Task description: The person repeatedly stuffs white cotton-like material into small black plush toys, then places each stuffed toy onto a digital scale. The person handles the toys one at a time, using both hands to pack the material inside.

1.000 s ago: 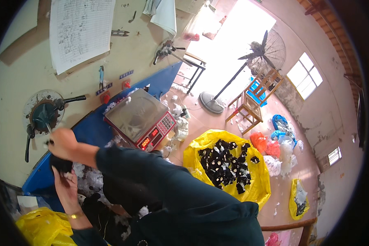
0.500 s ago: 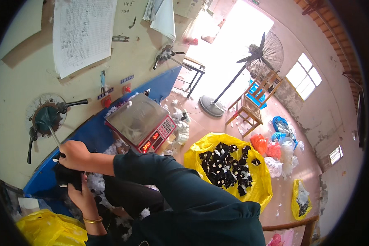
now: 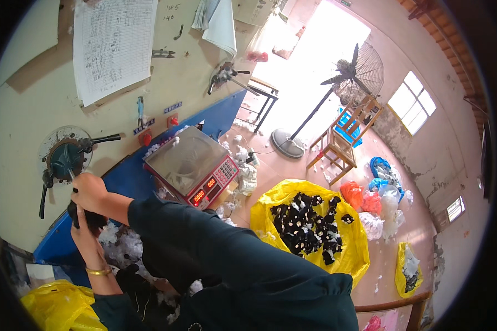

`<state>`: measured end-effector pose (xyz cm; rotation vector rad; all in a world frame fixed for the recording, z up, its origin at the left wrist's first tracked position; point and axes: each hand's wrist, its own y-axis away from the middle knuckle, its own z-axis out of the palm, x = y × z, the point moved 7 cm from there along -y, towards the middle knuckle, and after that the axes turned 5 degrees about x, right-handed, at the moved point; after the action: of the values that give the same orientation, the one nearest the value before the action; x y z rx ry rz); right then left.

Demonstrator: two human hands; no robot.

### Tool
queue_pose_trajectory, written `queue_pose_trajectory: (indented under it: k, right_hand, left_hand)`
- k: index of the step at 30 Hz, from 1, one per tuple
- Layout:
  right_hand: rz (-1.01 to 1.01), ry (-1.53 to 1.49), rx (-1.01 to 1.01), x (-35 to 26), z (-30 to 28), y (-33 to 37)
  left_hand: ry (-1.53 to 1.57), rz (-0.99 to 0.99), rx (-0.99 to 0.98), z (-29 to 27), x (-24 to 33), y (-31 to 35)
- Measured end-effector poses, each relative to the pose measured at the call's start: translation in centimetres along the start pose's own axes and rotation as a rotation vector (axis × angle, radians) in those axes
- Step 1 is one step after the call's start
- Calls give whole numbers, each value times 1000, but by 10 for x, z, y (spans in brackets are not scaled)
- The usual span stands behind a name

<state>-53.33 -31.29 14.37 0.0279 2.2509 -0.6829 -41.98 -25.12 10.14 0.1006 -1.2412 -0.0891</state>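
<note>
At the left, a thin metal nozzle sticks out of a round dark green fitting on the pale machine panel. My right hand is closed at the nozzle's tip, gripping the upper end of a small black fabric piece that looks like a plush skin. Just below, my left hand, with a gold bracelet at the wrist, holds the same piece from underneath. My fingers hide part of it, and whether the nozzle is inside cannot be seen. White stuffing fluff lies beneath my hands.
A red-framed scale stands right of my hands on a blue ledge. Black pieces fill a yellow sack on the floor. Another yellow bag is at lower left. Beyond stand a wooden chair and a fan.
Both hands have moved up toward the green fitting with the black plush skin, the left hand most. More of the nozzle is covered now. The view has shifted slightly.
</note>
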Motion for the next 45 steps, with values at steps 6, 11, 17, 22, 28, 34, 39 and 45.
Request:
queue_pose_trajectory:
  k: [6, 11, 17, 22, 28, 34, 39, 45]
  right_hand:
    - [-143, -78, -39, -21, -15, 28]
    - [-143, -425, -172, -18, -27, 48]
    - [-45, -558, -243, 13, -16, 51]
    - [-169, -631, -203, 27, -10, 47]
    - [-216, -368, -132, 4, -12, 17]
    - [-268, -275, -25, -31, -39, 40]
    - [-206, -311, -52, -25, -32, 29]
    - [-239, -437, -112, -20, -42, 57]
  left_hand:
    - [62, 16, 38, -13, -2, 44]
    - [730, -431, -289, -41, -59, 52]
    - [454, -194, -164, -20, -41, 38]
    - [-242, 498, 3, -7, -9, 31]
    - [-406, 657, -41, -7, 1, 8]
    - [-37, 189, -139, -11, 3, 36]
    - [198, -4, -220, -11, -2, 17]
    - [488, -47, -313, -48, -32, 6]
